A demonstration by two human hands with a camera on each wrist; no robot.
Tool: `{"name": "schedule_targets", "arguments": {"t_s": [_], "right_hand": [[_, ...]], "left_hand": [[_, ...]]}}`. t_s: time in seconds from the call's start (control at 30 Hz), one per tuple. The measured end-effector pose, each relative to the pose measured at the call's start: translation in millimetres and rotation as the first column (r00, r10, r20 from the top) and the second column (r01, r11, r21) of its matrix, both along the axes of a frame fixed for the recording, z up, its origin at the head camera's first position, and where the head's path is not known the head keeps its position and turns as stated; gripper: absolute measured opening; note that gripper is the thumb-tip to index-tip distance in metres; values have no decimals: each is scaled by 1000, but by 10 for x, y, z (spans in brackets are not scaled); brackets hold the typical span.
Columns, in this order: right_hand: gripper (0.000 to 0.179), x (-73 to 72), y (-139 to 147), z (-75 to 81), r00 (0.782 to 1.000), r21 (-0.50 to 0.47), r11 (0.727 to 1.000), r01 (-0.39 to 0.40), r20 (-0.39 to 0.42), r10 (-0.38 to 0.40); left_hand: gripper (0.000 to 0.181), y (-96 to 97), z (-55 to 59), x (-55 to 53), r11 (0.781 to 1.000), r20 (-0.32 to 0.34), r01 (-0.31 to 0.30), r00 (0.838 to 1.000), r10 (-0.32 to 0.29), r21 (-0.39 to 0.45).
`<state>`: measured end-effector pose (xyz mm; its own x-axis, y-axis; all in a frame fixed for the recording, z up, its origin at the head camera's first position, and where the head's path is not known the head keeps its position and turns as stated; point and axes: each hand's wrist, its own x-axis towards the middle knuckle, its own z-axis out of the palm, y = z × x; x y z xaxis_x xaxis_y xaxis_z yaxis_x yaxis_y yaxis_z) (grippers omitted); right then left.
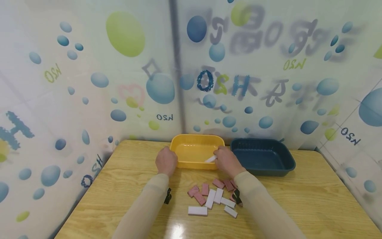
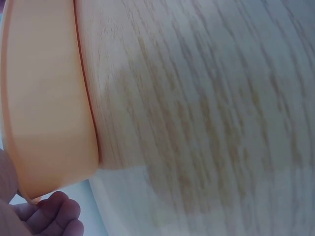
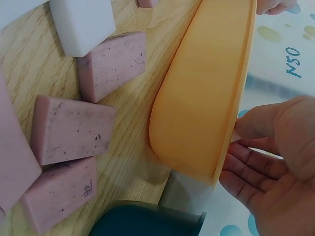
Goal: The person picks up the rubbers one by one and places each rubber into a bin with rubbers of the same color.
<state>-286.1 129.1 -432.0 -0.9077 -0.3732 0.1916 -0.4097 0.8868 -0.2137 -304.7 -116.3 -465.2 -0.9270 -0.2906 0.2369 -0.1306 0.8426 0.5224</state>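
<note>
A yellow tray [image 1: 195, 165] stands near the back of the wooden table. My left hand [image 1: 166, 161] grips its left rim, with the thumb and curled fingers [image 2: 55, 212] at one corner in the left wrist view. Over the right side of the tray, my right hand [image 1: 228, 162] pinches a slim white block [image 1: 211, 159] that slants down into it. The right wrist view has this hand at the outer face of the tray's rim [image 3: 231, 123], hiding most of the block. In front of the tray lie several white blocks [image 1: 197, 210] and several dark-speckled pink blocks [image 1: 199, 198].
A dark blue tray [image 1: 270, 172] stands right beside the yellow one, partly behind my right forearm. Behind both hangs a white curtain [image 1: 155, 129] printed with blue and green dots. The wooden table [image 1: 119, 186] stretches out to the left and right of the blocks.
</note>
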Motion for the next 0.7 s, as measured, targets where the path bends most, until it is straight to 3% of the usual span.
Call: {"name": "schedule_targets", "arguments": {"t_s": [0.37,0.7], "right_hand": [[20,31,3,35,999,-24,1000,14,44,-13],[23,135,108,33,999,-105,994,39,19,-37]], "left_hand": [[17,7,5,-7,1000,7,0,1000,0,3],[16,3,-5,9,1000,-26,2,1000,-2,-23]]}}
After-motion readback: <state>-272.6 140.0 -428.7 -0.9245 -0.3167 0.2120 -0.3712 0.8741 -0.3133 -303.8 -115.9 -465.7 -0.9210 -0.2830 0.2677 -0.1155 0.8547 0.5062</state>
